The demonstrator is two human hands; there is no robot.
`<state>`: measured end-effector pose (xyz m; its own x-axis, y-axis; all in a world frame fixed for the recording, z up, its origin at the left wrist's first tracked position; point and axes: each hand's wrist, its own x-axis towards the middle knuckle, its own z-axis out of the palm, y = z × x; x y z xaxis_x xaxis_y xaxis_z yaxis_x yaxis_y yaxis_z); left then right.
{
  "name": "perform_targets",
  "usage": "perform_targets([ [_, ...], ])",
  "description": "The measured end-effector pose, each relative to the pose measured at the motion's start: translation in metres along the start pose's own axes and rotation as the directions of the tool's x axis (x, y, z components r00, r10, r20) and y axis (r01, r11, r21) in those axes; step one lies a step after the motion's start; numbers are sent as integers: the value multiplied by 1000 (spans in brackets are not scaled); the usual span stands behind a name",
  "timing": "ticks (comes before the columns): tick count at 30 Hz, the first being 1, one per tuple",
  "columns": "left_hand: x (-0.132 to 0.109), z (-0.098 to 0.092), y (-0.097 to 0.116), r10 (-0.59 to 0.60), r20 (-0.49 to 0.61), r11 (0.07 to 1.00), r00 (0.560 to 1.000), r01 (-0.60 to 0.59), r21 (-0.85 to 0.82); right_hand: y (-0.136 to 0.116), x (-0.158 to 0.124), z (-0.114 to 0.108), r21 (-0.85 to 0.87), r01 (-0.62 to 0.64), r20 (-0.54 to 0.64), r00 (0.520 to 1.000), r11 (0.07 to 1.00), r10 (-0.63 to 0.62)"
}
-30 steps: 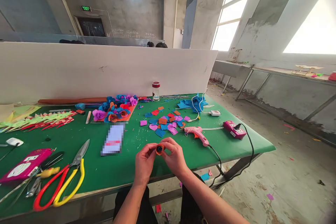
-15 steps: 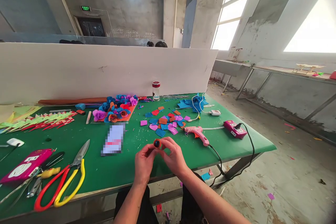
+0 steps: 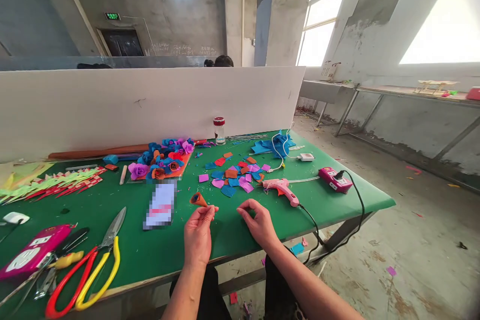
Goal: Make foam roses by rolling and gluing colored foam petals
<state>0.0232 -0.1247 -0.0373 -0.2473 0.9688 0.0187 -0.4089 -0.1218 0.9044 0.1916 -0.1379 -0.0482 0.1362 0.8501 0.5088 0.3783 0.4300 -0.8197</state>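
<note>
Between the thumb and fingers of my left hand (image 3: 198,232) is the narrow end of a small rolled orange paper flower (image 3: 198,200). Its wider end, with a dark inside, tips up to the left. My right hand (image 3: 257,222) hovers to the right, apart from the flower, its fingers curved and slightly parted with nothing visible in them. Beyond both hands lie loose paper petals (image 3: 232,181) in blue, pink, orange and red. Nearest on the right of my right hand is a pink hot glue gun (image 3: 283,191), lying on the green table (image 3: 161,252).
Left of the hands are a pixelated flat rectangle (image 3: 160,205), scissors (image 3: 108,237) with red and yellow handles, and a magenta power strip (image 3: 37,250). Finished paper flowers (image 3: 161,157) and a lidded glass jar (image 3: 219,132) stand behind. A second magenta power block (image 3: 335,180) sits right.
My right hand has let go of the orange paper flower and drawn away to the right. The left hand has tilted the flower leftward, showing its cone shape.
</note>
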Motion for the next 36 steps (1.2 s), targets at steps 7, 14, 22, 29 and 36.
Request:
perform_targets([
  [7,-1,0,1,17,-11,1000,1000,-17,17,0,0,1,8,2,6,1000,1000,-2],
  [14,0,1,12,99,145,995,985,-102,16,-4,0,1,-62,-12,116,993,998,19],
  [22,-3,-2,8,17,187,996,982,-33,81,-4,-2,2,-72,-21,131,991,997,31],
  [29,-3,-4,2,-29,138,986,990,5,167,8,29,2,-183,-56,61,996,981,68],
  [36,-5,-2,2,-36,159,984,987,8,176,-5,81,17,-746,231,431,883,624,189],
])
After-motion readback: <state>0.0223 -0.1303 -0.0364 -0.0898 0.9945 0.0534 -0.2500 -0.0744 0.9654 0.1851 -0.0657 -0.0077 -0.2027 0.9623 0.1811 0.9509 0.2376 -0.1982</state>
